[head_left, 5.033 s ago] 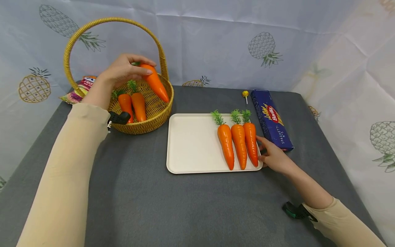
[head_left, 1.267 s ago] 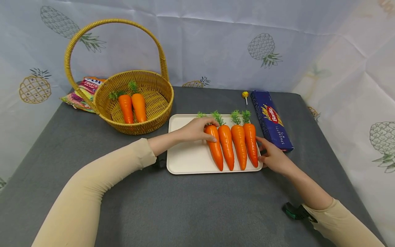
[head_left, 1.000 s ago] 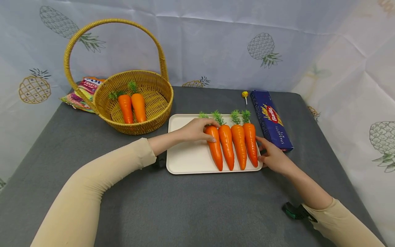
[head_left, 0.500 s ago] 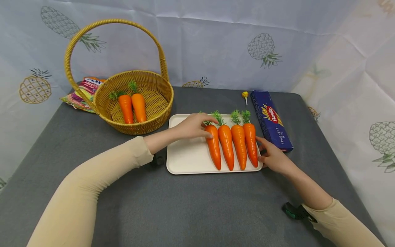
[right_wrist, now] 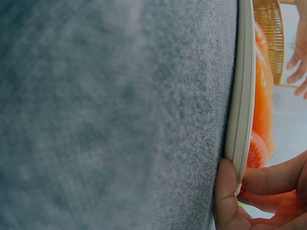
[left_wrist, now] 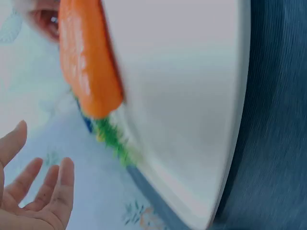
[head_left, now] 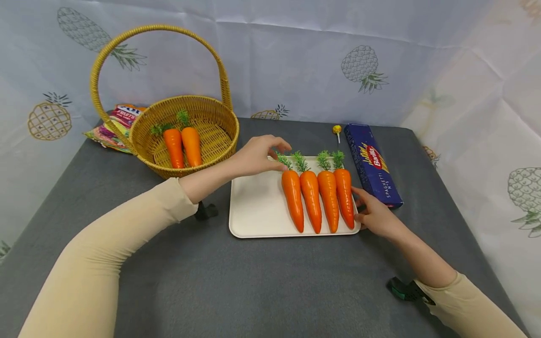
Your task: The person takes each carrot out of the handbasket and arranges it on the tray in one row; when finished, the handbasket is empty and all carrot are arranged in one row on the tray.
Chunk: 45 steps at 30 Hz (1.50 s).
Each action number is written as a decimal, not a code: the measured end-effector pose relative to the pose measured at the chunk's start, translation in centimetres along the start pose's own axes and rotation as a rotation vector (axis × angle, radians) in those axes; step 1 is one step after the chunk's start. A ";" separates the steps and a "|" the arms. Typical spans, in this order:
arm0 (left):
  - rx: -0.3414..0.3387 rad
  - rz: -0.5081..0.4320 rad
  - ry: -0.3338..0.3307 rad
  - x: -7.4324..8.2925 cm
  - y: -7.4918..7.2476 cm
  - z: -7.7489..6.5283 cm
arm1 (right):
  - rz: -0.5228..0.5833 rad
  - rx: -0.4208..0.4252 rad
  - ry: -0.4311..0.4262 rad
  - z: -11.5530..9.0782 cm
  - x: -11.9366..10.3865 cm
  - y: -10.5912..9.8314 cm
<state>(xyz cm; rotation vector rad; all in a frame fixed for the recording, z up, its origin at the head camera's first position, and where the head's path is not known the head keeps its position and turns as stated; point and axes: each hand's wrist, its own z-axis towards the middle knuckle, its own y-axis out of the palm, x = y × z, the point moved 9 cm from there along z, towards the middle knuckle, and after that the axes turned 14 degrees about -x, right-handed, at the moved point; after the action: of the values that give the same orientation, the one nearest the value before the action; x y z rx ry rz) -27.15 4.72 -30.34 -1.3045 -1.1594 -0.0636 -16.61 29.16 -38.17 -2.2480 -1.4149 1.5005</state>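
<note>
Several orange carrots with green leafy tops lie side by side on the right half of a cream tray [head_left: 255,209]. Over the top of the leftmost carrot [head_left: 292,199] hovers my left hand [head_left: 255,157], its fingers spread and holding nothing; the left wrist view shows that hand [left_wrist: 41,196] apart from the carrots. At the tray's right end my right hand [head_left: 376,213] pinches the rim between thumb and fingers, clearly seen in the right wrist view, where the fingers [right_wrist: 228,191] lie against the tray's edge [right_wrist: 240,115].
A wicker basket [head_left: 231,148] with a tall handle stands at the back left, holding two carrots [head_left: 173,146]. Behind it lies a colourful snack bag [head_left: 112,134]. A blue spaghetti box [head_left: 372,166] and a yellow lollipop [head_left: 336,130] lie at the back right.
My left hand brought a carrot from the basket, laid it left of the others, let go and moved up and left. The right hand has stayed at the tray's edge.
</note>
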 end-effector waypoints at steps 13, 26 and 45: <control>0.163 -0.125 -0.093 -1.3 -6.0 -2.5 | -0.004 0.009 0.012 0.0 0.3 -0.1; 0.350 -0.264 -0.267 -5.5 -12.1 -6.0 | 0.002 0.010 0.015 0.1 0.3 0.0; 0.433 -0.665 -0.537 -13.1 -15.1 -10.1 | -0.004 0.001 0.020 0.1 0.3 -0.1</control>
<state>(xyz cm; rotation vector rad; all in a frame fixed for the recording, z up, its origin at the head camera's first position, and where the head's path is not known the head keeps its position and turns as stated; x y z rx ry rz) -36.47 -15.36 -26.90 -0.5174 -1.9100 0.0564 -16.79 29.37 -38.34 -2.2520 -1.4122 1.4722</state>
